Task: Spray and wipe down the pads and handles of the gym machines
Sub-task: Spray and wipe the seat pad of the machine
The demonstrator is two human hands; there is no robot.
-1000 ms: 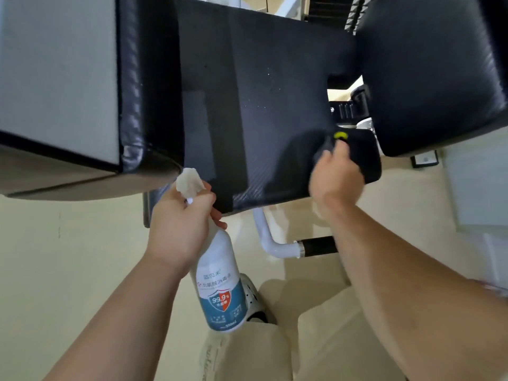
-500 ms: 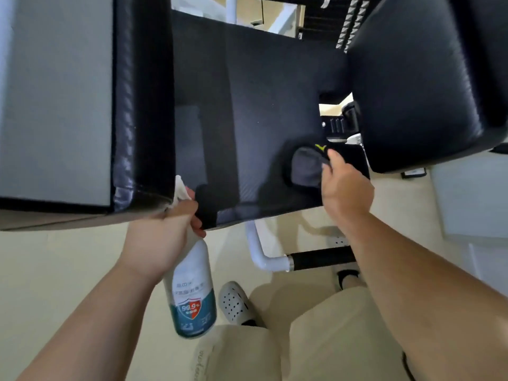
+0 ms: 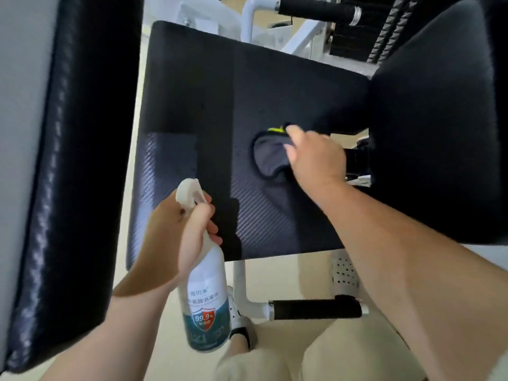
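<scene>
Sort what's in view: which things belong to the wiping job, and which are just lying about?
Job: bottle in left hand; cloth in right hand; pad; handle.
Not part of it: shoe; floor.

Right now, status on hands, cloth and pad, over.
Left hand grips spray bottle by the neck. Right hand holds cloth against seat pad. Black handle below, untouched. Nothing blocking the pad.
</scene>
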